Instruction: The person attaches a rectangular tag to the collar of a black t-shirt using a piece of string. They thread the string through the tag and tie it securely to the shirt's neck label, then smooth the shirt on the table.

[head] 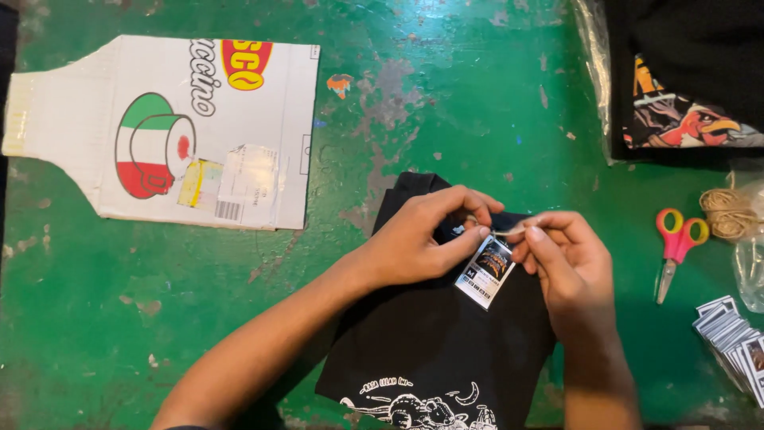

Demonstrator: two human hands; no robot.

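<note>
A folded black shirt (438,342) with a white print near its lower edge lies on the green painted floor (446,87). My left hand (422,235) pinches the shirt's collar area and the top of a small rectangular paper tag (485,272). My right hand (561,259) pinches a thin piece of twine at the tag's upper end, close against the left fingers. The tag hangs between both hands over the shirt.
A flattened white cardboard piece (167,127) lies at the upper left. A bagged black printed shirt (684,80) sits at the upper right. Along the right edge lie a twine ball (726,211), red-and-yellow scissors (675,247) and a stack of tags (736,342).
</note>
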